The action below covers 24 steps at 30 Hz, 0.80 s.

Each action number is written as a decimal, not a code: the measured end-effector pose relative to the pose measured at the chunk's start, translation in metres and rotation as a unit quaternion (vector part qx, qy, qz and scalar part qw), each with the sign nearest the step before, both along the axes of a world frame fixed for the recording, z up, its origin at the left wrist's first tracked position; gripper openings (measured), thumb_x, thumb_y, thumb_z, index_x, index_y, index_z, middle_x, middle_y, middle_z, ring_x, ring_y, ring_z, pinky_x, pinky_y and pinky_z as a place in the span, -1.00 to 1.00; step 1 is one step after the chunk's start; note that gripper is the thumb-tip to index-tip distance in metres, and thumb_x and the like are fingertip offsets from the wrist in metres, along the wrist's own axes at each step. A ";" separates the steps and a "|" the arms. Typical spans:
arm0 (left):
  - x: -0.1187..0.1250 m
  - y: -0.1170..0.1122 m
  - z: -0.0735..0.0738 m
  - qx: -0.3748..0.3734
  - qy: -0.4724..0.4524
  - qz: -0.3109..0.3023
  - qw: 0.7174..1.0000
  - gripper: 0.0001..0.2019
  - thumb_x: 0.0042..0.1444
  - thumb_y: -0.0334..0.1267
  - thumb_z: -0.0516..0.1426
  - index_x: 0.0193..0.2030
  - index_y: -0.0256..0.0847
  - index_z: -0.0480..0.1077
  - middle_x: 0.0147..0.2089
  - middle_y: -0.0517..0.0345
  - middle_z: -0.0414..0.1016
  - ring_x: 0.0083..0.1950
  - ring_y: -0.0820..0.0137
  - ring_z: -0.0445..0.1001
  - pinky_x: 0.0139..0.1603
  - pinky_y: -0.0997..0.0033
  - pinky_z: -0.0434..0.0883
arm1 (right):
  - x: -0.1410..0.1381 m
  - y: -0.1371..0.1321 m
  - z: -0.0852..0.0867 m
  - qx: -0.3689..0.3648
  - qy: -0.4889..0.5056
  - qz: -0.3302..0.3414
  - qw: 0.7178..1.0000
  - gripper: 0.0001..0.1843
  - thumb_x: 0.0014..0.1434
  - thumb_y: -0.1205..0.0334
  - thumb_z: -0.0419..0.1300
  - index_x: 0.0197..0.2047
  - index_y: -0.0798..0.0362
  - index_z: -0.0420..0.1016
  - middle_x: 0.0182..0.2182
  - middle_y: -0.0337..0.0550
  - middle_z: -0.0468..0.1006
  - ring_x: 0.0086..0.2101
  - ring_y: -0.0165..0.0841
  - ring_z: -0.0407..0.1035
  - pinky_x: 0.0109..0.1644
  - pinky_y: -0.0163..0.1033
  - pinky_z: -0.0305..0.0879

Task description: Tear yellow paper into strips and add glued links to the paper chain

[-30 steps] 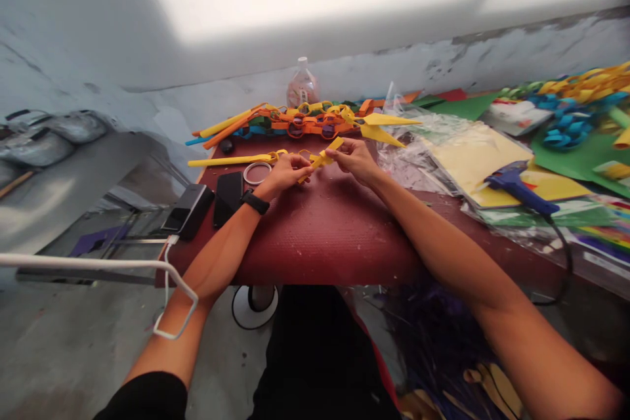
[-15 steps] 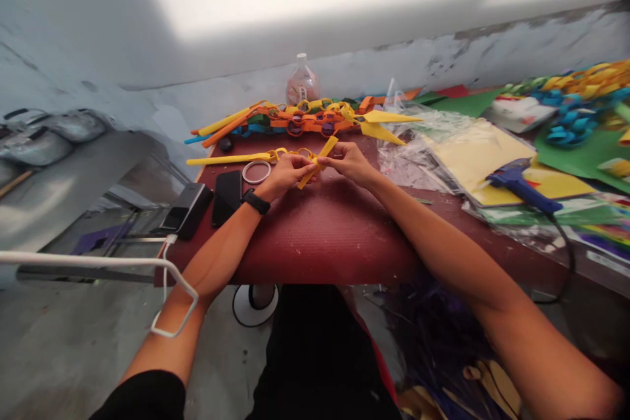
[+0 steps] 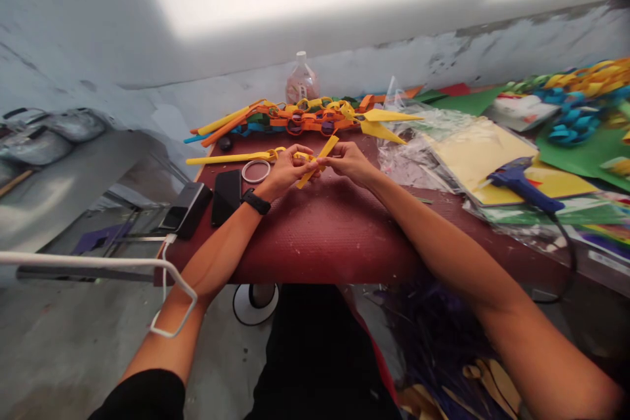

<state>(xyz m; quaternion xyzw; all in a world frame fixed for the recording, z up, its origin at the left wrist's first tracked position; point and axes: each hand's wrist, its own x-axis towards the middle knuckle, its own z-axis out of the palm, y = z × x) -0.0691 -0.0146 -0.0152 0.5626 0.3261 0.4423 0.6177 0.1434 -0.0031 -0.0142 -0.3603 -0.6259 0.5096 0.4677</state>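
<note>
My left hand (image 3: 288,169) and my right hand (image 3: 350,163) meet over the red table, both pinching one yellow paper strip (image 3: 329,146). The strip slants between my fingertips, one end up to the right and the other down to the left. Just behind my left fingers runs a yellow paper chain (image 3: 278,151), partly hidden by that hand. It joins a long yellow paper stick (image 3: 224,159) lying to the left. A black watch (image 3: 256,202) is on my left wrist. Where exactly the fingers grip the strip is too small to make out.
Beside my left forearm lie a tape roll (image 3: 256,172), a phone (image 3: 227,198) and a power bank (image 3: 189,210) with a white cable. Orange and yellow paper chains (image 3: 305,123) and a plastic bottle (image 3: 302,81) stand behind. A blue glue gun (image 3: 524,182) rests on paper packs at right.
My left index finger has lifted slightly away from the strip, and its thumb has shifted a little. The strip, my right hand and the things around stay nearly where they were.
</note>
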 end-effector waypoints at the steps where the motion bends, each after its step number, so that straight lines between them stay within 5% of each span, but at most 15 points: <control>1: 0.000 0.000 0.000 0.006 0.003 -0.007 1.000 -0.26 -0.08 0.05 0.63 0.04 -0.19 0.35 -0.28 0.03 0.74 -0.31 0.25 0.75 -0.22 0.24 0.69 | 0.001 0.000 0.000 0.000 -0.003 0.004 1.000 -0.42 -0.08 -0.22 0.65 -0.34 0.12 0.64 -0.50 -0.25 0.49 -0.55 -0.55 0.07 -0.53 -0.33 -0.13; 6: -0.002 -0.004 0.006 -0.001 0.027 -0.029 0.999 -0.36 -0.01 -0.05 0.61 0.05 -0.23 0.43 -0.26 0.06 0.73 -0.29 0.28 0.75 -0.21 0.29 0.69 | 0.003 -0.001 -0.001 -0.008 -0.023 0.023 0.999 -0.45 -0.04 -0.20 0.63 -0.33 0.11 0.62 -0.49 -0.26 0.48 -0.55 -0.55 0.04 -0.52 -0.32 -0.12; 9: -0.002 -0.007 0.010 -0.026 0.051 -0.026 0.998 -0.49 0.09 -0.23 0.57 0.05 -0.24 0.46 -0.26 0.07 0.73 -0.28 0.29 0.76 -0.26 0.38 0.65 | 0.002 0.000 -0.002 0.015 -0.022 0.042 0.999 -0.43 -0.05 -0.22 0.63 -0.34 0.09 0.59 -0.45 -0.22 0.51 -0.49 -0.48 0.23 -0.44 -0.31 0.09; 11: -0.001 -0.008 0.013 -0.049 0.058 -0.009 0.997 -0.57 0.14 -0.34 0.51 0.06 -0.25 0.46 -0.27 0.05 0.73 -0.31 0.30 0.76 -0.31 0.41 0.63 | 0.000 0.002 -0.004 0.062 -0.034 0.045 0.997 -0.41 -0.02 -0.28 0.61 -0.35 0.07 0.58 -0.42 -0.20 0.53 -0.41 -0.38 0.36 -0.33 -0.25 0.27; 14: 0.001 -0.009 0.015 -0.065 0.068 0.024 0.995 -0.62 0.17 -0.40 0.47 0.03 -0.27 0.44 -0.31 0.06 0.71 -0.36 0.30 0.74 -0.30 0.38 0.65 | -0.002 0.003 -0.007 0.186 -0.110 0.012 0.976 -0.46 0.19 -0.29 0.49 -0.32 0.07 0.61 -0.44 -0.22 0.50 -0.42 -0.38 0.29 -0.28 -0.21 0.25; 18: 0.003 -0.010 0.016 -0.065 0.074 0.054 0.994 -0.60 0.14 -0.40 0.48 -0.01 -0.25 0.40 -0.34 0.10 0.69 -0.39 0.30 0.73 -0.31 0.40 0.63 | -0.002 0.001 -0.008 0.345 -0.207 -0.031 0.915 -0.59 0.49 -0.02 0.27 -0.32 0.06 0.61 -0.41 -0.21 0.46 -0.42 -0.40 0.25 -0.26 -0.21 0.17; 24: -0.004 -0.005 0.022 0.013 0.034 0.018 0.999 -0.76 0.22 -0.36 0.35 -0.04 -0.22 0.43 -0.33 0.11 0.72 -0.33 0.29 0.76 -0.27 0.38 0.65 | -0.002 0.001 -0.007 0.366 -0.197 -0.077 0.906 -0.67 0.54 0.01 0.18 -0.11 0.03 0.67 -0.32 -0.16 0.52 -0.37 -0.36 0.31 -0.26 -0.23 0.23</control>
